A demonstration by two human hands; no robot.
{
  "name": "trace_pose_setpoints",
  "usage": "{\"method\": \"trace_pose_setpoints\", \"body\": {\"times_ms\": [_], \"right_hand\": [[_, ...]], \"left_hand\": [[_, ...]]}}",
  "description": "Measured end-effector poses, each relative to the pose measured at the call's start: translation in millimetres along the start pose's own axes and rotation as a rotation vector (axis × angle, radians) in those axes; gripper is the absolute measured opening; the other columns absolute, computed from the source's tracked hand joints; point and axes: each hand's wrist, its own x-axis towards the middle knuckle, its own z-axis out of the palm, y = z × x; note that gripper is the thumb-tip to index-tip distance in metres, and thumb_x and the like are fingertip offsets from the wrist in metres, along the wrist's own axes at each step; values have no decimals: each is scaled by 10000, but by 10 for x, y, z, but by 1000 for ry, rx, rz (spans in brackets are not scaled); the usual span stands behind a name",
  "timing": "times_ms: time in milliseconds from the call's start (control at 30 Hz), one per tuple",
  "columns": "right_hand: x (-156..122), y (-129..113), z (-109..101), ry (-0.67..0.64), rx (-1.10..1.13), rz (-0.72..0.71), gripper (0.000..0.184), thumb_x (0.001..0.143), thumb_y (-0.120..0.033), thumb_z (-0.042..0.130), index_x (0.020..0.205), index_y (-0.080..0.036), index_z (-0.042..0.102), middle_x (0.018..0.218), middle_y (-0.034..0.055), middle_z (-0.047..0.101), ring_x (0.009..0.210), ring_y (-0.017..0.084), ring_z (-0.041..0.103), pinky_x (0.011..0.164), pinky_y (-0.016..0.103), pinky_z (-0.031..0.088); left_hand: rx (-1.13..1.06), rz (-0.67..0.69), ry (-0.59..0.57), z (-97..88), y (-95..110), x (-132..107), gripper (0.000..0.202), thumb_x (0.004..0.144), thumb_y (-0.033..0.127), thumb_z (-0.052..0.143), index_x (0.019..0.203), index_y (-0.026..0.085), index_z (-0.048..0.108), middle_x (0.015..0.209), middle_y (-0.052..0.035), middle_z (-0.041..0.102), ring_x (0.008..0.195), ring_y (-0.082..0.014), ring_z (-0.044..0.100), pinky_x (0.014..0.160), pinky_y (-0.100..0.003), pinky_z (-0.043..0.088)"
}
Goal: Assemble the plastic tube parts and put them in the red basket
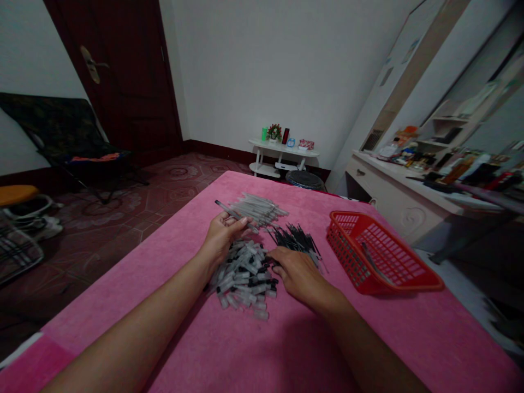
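My left hand [223,234] is closed around a slim clear pen [223,206] with a black end pointing up and to the left. Beneath and beside it lies a heap of clear pen caps [245,278] with black parts. My right hand [297,273] rests at the right edge of this heap, fingers bent together; what they pinch, if anything, is hidden. Just beyond the right hand is a pile of dark pen refills [297,237]. Farther back, clear pen barrels [257,207] lie side by side in a stack.
A red plastic basket [380,254] stands on the right of the pink-covered table [172,305], with a pen-like item inside. A white dresser [405,202] holds bottles on the right. A small white shelf [282,146] is against the wall. A folding chair [61,131] stands left.
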Motion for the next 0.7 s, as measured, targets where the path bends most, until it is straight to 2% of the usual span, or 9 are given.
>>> {"method": "trace_pose_setpoints", "body": {"times_ms": [233,400,600,700], "right_hand": [[-1,-28,-31,54,41,69,163,840,-165,538,913,-200,680,938,54,652,876,168,611,740,249,373],[-2,-151,-64,49,161,18,116,791,-224,630,890,-220,689,880,11,662,777,139,588,655,228,358],[-24,-208,-48,23,163,-6,212,737,-181,661,940,-224,702,918,24,686,741,143,586,641,233,353],[-10,-202,-47,72,307,17,326,745,-150,611,1055,-219,688,880,30,692,715,145,585,645,236,387]], "left_hand": [[-8,7,4,-6,-2,5,416,585,210,828,885,134,550,845,-53,714,765,-188,710,650,-252,580],[1,2,3,-3,2,3,404,586,215,825,882,127,566,840,-49,714,736,-173,706,658,-251,579],[-7,-4,6,8,6,-5,424,569,208,832,880,124,557,833,-49,713,741,-177,706,651,-248,577],[-3,5,-5,9,6,-6,422,580,222,829,890,127,559,841,-47,710,740,-174,705,652,-248,579]]}}
